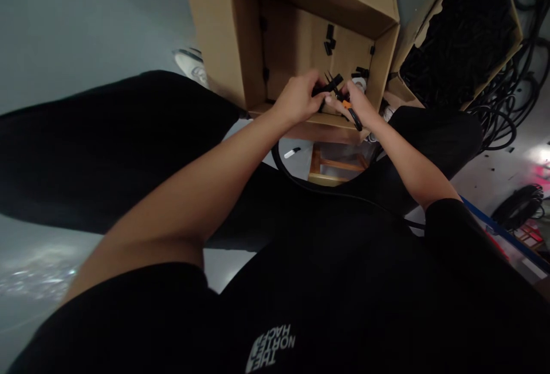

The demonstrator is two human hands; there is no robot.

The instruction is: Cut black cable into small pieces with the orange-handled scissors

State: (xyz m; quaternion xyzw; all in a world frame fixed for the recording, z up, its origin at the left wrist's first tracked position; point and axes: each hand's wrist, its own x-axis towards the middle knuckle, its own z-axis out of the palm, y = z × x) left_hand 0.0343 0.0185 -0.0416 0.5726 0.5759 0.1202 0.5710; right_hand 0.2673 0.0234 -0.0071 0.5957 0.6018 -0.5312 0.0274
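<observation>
The left hand (296, 98) clenches a short, matte black plastic cable piece (329, 85). The right hand (351, 102) grips orange-and-black pliers (353, 115) against it, both just above the near rim of a cardboard box (318, 128). Small black plastic pieces (329, 39) sit inside that box, against its far wall. Beside it, a second box (429, 24) brims with black cable offcuts (459, 47), with coiled black cable (501, 116) just past it.

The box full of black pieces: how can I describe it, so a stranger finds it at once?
Past the person's left hand, find the open cardboard box. The target is the next box to its right, heaped with small black pieces, while the first holds only a few.
</observation>
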